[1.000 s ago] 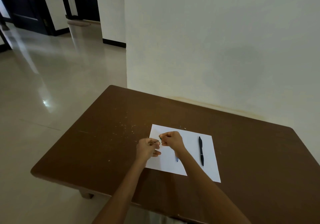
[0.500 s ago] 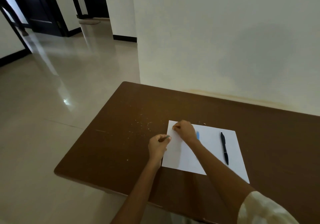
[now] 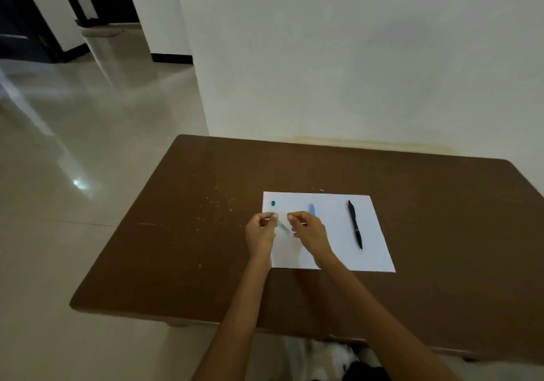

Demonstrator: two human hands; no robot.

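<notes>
A thin greenish piece (image 3: 282,224), blurred and probably part of a pen, is pinched at its upper end between the thumb and curled fingers of the left hand (image 3: 260,233). Its lower end is met by the thumb and curled fingers of the right hand (image 3: 310,230) and seems to be pinched there too, though the blur leaves that less certain. The piece is held slantwise just above the left part of the sheet (image 3: 338,251). A grip at both ends is judged to serve pulling or twisting the piece apart or together. The work is probably kept over the sheet so that any small part dropped is easily seen on the white

A small green cap (image 3: 273,203) is laid near the sheet's far left corner, apart from the hands, presumably set aside within reach. A blue part (image 3: 312,209), pen or cap cannot be told, is seen on the sheet just beyond the right hand and partly hidden by it. A black pen (image 3: 354,224) is laid lengthwise on the sheet's right half, well apart from both hands and untouched. The sheet is carried by a brown counter (image 3: 176,248), which is set against a pale wall (image 3: 353,71) beyond the sheet; pale specks are scattered left of the sheet
</notes>
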